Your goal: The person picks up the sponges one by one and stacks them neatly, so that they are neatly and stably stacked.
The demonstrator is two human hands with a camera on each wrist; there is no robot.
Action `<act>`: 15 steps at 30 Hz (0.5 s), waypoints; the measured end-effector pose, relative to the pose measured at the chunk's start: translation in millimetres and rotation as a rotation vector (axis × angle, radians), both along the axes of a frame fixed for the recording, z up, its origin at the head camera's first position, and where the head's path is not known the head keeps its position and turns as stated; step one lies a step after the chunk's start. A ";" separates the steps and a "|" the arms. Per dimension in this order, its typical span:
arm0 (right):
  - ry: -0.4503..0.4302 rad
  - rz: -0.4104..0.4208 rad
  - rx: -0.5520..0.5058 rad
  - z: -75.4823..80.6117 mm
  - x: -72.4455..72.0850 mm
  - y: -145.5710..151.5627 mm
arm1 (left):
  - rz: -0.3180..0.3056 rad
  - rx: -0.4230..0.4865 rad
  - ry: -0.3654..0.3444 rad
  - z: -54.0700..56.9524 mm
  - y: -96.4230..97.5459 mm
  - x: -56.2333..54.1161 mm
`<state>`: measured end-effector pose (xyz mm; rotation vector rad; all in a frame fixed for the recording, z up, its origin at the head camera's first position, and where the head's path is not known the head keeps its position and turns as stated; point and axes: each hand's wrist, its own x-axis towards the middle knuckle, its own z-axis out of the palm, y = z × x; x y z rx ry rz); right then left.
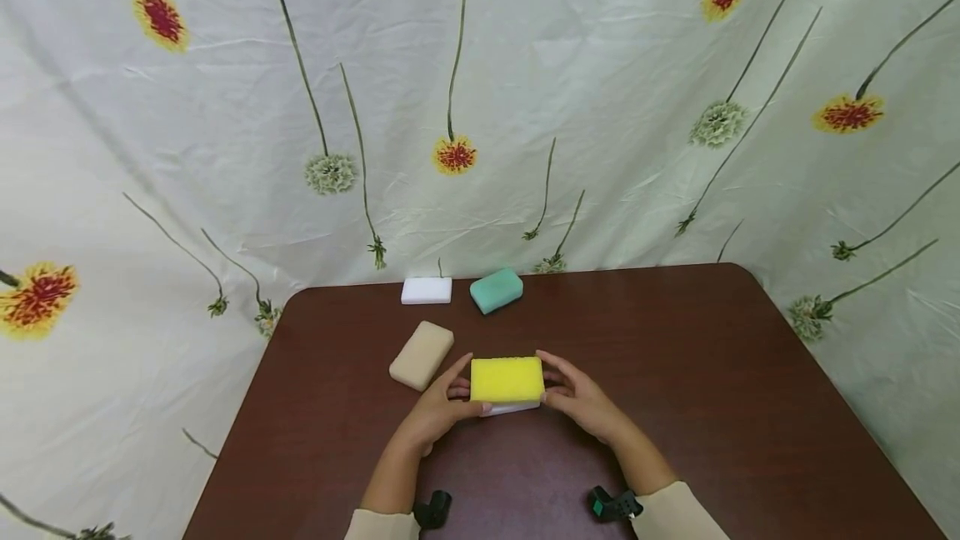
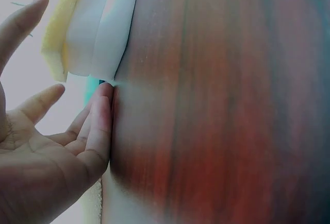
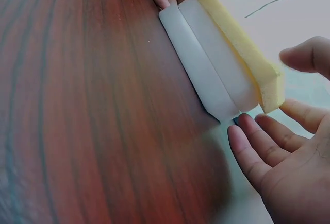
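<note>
Yellow sponge lies above two white blocks on one brown table; we judge that squaring them is in hand, and next move calls for gentle, even pressure; left hand and right hand flank them, both relaxed, gripping nothing; apart, we count one beige block, one green block, one white block.

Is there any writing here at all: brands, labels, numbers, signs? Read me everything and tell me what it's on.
None readable.
Yellow sponge and the white blocks under it: no lettering seen.
Beige sponge, green sponge: none seen.
Cloth backdrop: printed flowers, no words seen.
Black wrist devices: too small to tell.
</note>
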<state>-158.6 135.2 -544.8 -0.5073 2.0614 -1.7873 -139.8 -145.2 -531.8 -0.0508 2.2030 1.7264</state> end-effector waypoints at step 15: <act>0.068 -0.050 0.049 -1.7 2.5 -7.1 | 0.017 0.003 0.032 -0.3 -0.3 3.0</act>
